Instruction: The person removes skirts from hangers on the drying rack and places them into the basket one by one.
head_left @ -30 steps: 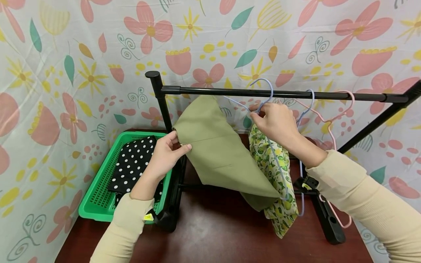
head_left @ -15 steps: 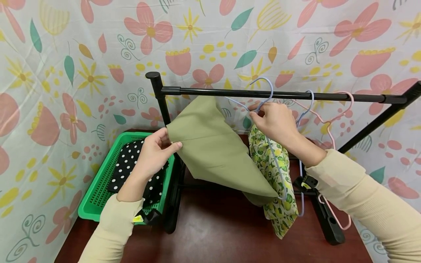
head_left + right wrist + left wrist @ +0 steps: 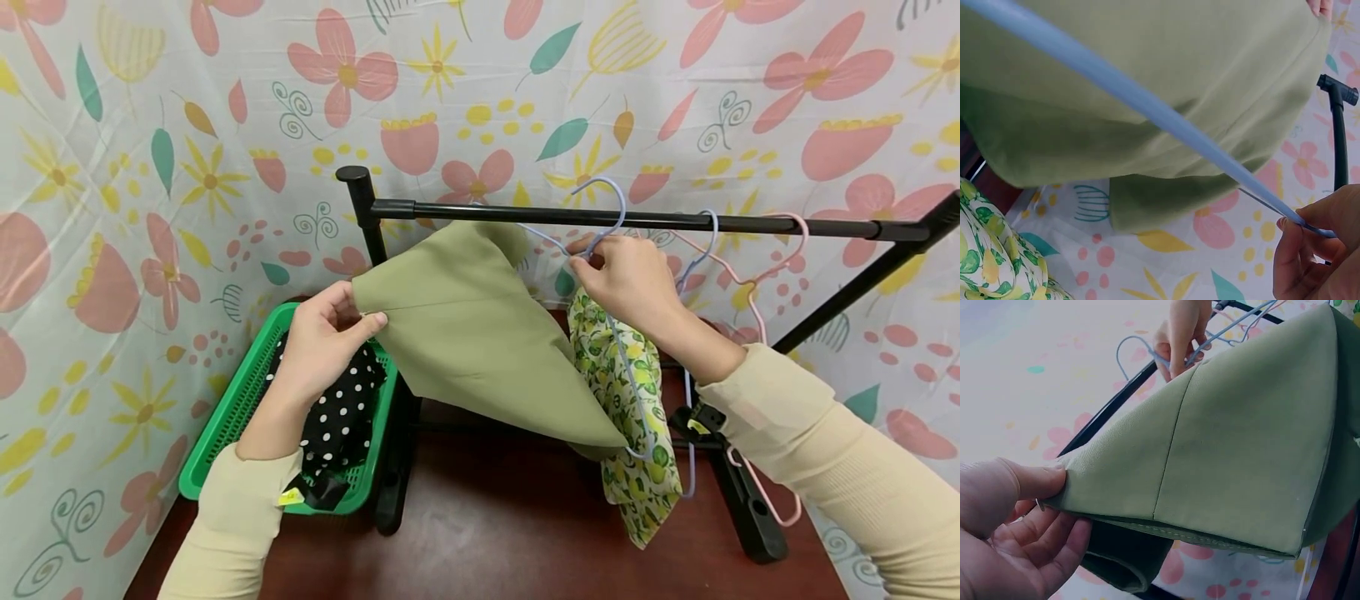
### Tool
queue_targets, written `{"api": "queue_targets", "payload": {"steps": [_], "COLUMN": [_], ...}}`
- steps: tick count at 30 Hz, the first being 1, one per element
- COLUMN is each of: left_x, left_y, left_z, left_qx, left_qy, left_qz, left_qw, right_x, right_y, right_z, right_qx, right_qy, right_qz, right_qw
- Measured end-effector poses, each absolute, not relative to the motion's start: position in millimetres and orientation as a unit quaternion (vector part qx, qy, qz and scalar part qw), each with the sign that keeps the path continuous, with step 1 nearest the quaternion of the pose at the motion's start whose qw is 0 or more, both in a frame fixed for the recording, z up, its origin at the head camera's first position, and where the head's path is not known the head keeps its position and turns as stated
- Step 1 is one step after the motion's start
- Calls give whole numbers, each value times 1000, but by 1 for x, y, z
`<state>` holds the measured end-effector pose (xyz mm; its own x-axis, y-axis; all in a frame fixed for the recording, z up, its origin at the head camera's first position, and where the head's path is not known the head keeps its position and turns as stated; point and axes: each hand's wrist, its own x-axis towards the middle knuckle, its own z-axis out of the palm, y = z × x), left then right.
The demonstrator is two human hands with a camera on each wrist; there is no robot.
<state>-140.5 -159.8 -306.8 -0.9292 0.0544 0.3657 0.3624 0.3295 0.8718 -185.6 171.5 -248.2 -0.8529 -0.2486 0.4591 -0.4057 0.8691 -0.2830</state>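
Observation:
My left hand pinches the edge of an olive green garment between thumb and fingers, with the cloth stretched out to the right. In the left wrist view, a seam runs across the green garment, and a small metal piece shows by the thumb. My right hand grips a light blue hanger just below its hook, close to the rack's bar. One lower corner of the hanger meets the garment's lower right end. In the right wrist view, the blue hanger crosses in front of the cloth.
A black rack stands on the dark red table. Another blue hanger, a pink hanger and a lemon-print cloth hang at right. A green basket with black polka-dot cloth stands at left.
My left hand has moved left and slightly up, drawing the green garment's edge with it toward the basket. The right hand and hanger have stayed nearly in place.

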Motion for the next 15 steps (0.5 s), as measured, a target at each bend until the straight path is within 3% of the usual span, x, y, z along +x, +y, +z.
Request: {"api": "queue_targets", "payload": {"steps": [15], "left_x": [-136], "left_y": [-177], "left_z": [-296], "left_qx": [-112], "left_qy": [-790], "left_qz": [-573], "left_qw": [189], "right_x": [-186], "right_y": [170], "right_z": [-249], "right_qx": [178], "right_qy": [-942], "right_qz": [194], "right_qw": [207]}}
